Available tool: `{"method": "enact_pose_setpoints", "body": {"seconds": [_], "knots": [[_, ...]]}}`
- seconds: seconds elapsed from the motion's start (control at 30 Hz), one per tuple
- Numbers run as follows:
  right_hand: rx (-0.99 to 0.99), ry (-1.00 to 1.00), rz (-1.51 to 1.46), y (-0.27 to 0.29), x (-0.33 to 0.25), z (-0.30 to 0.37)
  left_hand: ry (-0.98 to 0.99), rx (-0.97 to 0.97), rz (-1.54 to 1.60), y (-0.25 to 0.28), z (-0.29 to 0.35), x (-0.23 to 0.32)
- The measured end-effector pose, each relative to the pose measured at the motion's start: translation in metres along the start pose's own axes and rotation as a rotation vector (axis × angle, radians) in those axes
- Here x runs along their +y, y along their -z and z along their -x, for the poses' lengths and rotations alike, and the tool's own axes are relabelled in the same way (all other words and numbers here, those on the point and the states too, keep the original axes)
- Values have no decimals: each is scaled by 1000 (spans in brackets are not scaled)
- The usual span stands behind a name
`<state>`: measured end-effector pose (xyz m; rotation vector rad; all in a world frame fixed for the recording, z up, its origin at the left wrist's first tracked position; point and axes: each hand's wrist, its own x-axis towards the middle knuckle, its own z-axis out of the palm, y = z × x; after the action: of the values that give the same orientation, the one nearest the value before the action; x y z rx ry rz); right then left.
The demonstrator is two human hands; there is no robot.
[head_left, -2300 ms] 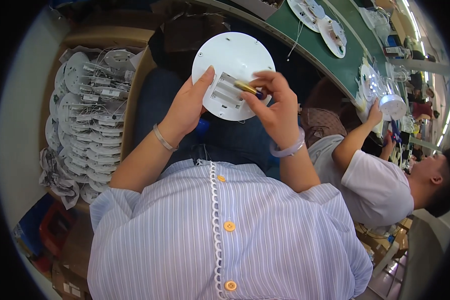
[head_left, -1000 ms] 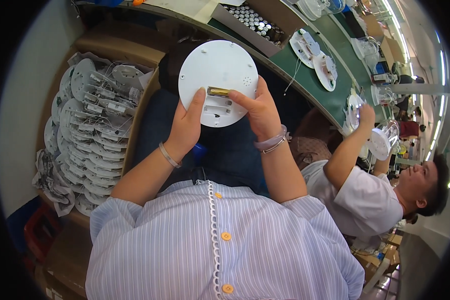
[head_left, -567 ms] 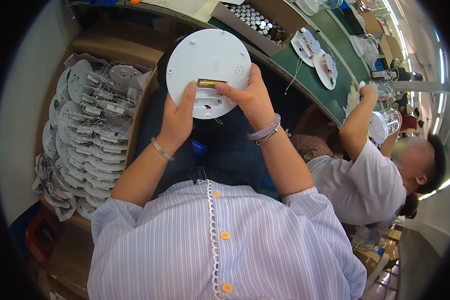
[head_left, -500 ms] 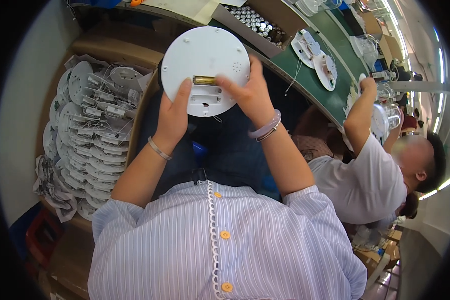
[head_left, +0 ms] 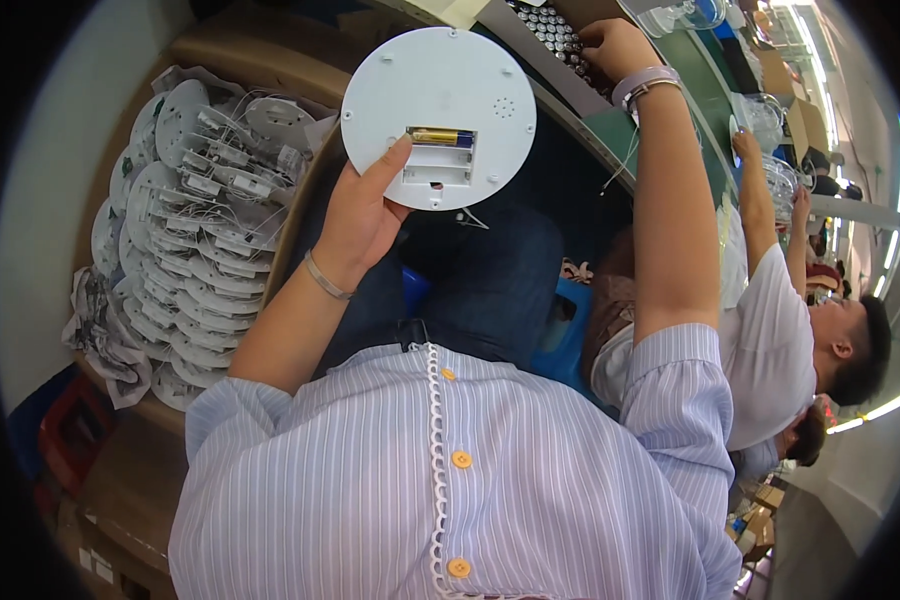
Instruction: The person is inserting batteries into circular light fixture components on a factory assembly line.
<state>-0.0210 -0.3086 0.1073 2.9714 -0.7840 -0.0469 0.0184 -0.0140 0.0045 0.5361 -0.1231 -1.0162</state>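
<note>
My left hand (head_left: 367, 215) grips a round white plastic disc (head_left: 450, 85) by its lower left edge, thumb on top beside the battery bay (head_left: 438, 180). One gold battery (head_left: 440, 136) with a dark end lies in the bay's top slot; the slots below it show bare white plastic. My right arm stretches up to a cardboard box of upright batteries (head_left: 542, 22). There my right hand (head_left: 618, 50) reaches in with bent fingers among the batteries. Its fingertips are partly hidden, and I cannot make out what is between them.
Left of my legs, a large carton (head_left: 292, 215) holds stacked white discs with wiring (head_left: 205, 265). The green workbench (head_left: 685, 75) runs along the far right side. A co-worker in a white shirt (head_left: 773, 340) works on the right, near a blue stool (head_left: 562, 325).
My right hand has left the battery bay and moved up and right into the battery box. The disc, now held by my left hand alone, has shifted slightly up and right.
</note>
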Motion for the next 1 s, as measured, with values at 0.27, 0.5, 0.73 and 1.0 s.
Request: {"method": "enact_pose_setpoints", "body": {"seconds": [0.27,0.5,0.73,1.0], "knots": [[135,-54,-44,-16,-6,0,69,-4,168,3,4,2],[53,106,20,-7,-1,12,52,38,142,11,8,2],[18,97,60,-10,3,16,51,53,145,9,8,1],[93,-7,-270,-11,8,26,66,48,127,12,7,-4]]}}
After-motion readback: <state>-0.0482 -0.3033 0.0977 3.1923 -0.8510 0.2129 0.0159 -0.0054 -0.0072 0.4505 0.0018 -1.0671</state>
